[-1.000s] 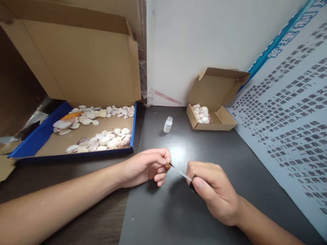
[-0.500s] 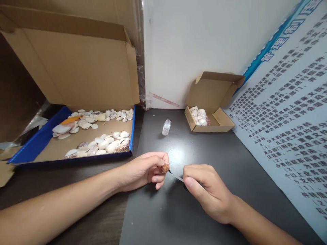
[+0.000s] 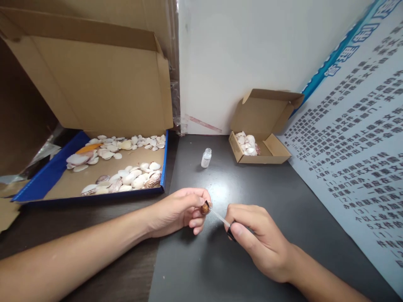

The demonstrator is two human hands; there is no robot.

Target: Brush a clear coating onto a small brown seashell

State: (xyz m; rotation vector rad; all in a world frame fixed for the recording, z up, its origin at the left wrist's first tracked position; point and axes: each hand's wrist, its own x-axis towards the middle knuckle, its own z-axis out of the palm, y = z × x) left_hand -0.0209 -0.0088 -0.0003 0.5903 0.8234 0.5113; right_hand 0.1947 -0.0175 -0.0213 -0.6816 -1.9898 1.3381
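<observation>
My left hand [image 3: 185, 212] pinches a small brown shell [image 3: 205, 208] between thumb and fingers, above the dark mat. From the right, my right hand [image 3: 256, 237] grips the black cap of a small brush [image 3: 218, 217] with a pale, clear stem. The brush's dark tip lies against the face of the shell. Behind the hands, a small clear bottle [image 3: 206, 158] with a white label stands upright and uncapped on the mat.
At left an open blue-edged cardboard box [image 3: 126, 193] holds several white and brown shells and an orange one. A smaller open cardboard box [image 3: 266, 159] with white shells stands at the back right. A printed sheet [image 3: 355, 167] slopes along the right.
The brush tip has moved from the shell's right edge onto its face. My right hand has turned slightly, showing more of the black cap. The shell is tilted a little differently.
</observation>
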